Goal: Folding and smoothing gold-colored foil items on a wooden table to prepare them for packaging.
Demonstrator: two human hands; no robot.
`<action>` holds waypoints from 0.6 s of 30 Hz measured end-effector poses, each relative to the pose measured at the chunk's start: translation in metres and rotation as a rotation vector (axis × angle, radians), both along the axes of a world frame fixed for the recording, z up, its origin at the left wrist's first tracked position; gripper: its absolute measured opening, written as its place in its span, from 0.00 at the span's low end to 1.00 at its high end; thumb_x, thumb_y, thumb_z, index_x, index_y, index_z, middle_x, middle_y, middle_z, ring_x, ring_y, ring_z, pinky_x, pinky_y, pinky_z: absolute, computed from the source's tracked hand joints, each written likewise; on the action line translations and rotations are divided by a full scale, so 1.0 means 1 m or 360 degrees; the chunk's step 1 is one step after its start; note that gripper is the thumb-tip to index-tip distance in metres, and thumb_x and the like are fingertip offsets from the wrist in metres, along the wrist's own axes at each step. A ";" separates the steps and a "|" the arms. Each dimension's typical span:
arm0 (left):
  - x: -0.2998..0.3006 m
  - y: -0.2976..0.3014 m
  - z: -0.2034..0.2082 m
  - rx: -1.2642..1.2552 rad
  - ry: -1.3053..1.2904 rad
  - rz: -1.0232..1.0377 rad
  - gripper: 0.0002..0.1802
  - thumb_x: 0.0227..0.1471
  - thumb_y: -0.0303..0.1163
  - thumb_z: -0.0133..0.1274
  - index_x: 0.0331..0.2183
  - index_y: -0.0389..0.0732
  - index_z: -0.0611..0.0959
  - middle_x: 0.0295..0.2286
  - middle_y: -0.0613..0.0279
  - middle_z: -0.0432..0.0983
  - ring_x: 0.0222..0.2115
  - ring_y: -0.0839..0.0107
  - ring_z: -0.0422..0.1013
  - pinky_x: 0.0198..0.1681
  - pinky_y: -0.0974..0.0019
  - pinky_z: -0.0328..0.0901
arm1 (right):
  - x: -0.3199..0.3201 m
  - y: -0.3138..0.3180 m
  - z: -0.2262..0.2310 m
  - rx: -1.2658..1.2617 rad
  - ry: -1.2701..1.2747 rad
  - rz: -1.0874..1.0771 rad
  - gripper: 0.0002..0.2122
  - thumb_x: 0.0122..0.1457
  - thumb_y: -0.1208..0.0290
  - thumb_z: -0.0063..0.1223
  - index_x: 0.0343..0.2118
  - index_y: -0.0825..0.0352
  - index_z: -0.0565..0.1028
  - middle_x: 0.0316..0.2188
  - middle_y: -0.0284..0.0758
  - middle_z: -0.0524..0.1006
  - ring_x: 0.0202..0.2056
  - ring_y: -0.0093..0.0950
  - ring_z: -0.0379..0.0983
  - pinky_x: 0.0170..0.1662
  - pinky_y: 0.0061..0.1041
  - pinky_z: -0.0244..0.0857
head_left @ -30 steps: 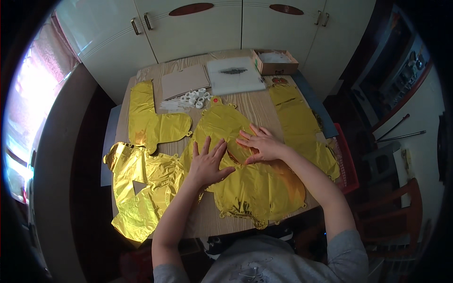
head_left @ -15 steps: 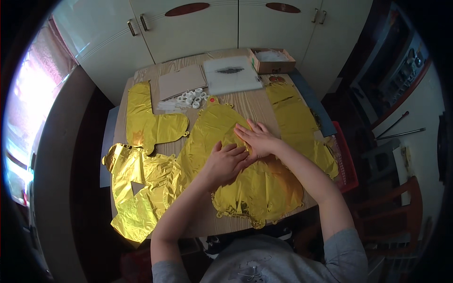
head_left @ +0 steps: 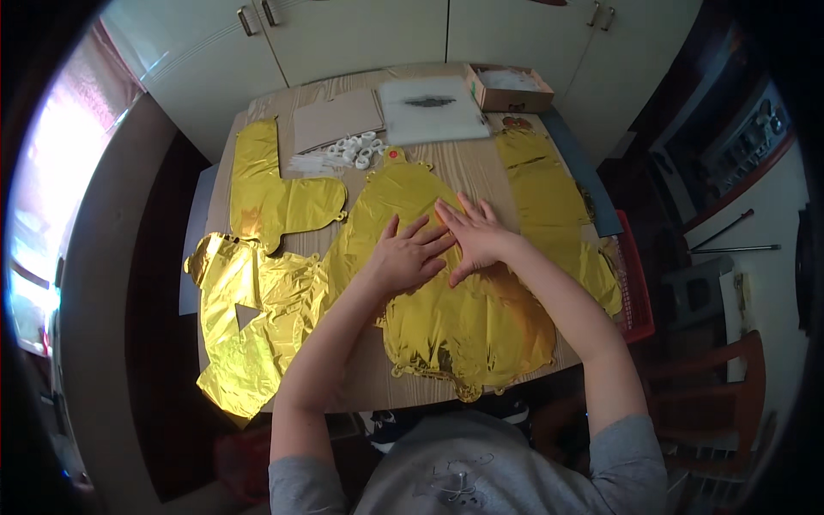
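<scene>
Left hand [head_left: 410,259] and right hand [head_left: 475,238]: palms down, fingers spread, on gold foil sheet [head_left: 468,330], centre of table [head_left: 468,176]. Sheet laid out, appears part-flattened; creases remain toward 6 o'clock. Wrinkled foil piece [head_left: 279,287] at 8–9 o'clock, untouched.

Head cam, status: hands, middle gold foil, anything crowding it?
Left hand and right hand open, palm-down, close together over middle gold foil. Foil spread out, creased toward near edge. Crumpled gold foil close at its left.
</scene>
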State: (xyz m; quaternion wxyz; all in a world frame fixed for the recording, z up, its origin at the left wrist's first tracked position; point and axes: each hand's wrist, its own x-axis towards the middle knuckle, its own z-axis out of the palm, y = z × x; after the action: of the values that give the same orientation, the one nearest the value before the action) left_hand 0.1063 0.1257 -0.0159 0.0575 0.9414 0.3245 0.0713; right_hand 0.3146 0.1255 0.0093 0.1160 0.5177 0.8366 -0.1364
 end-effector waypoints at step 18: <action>0.000 -0.002 -0.001 -0.0002 0.0059 -0.0028 0.31 0.58 0.53 0.38 0.61 0.59 0.62 0.62 0.67 0.53 0.64 0.56 0.46 0.64 0.38 0.35 | 0.047 -0.126 0.004 0.0368 0.0644 -0.0163 0.29 0.51 0.50 0.58 0.51 0.65 0.70 0.55 0.40 0.66 0.58 0.41 0.59 0.61 0.41 0.51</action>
State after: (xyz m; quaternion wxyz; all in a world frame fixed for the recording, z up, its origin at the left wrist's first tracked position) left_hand 0.1059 0.1235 -0.0167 0.0527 0.9453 0.3174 0.0533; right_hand 0.3614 -0.0005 0.0137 -0.1211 0.5315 0.8255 -0.1464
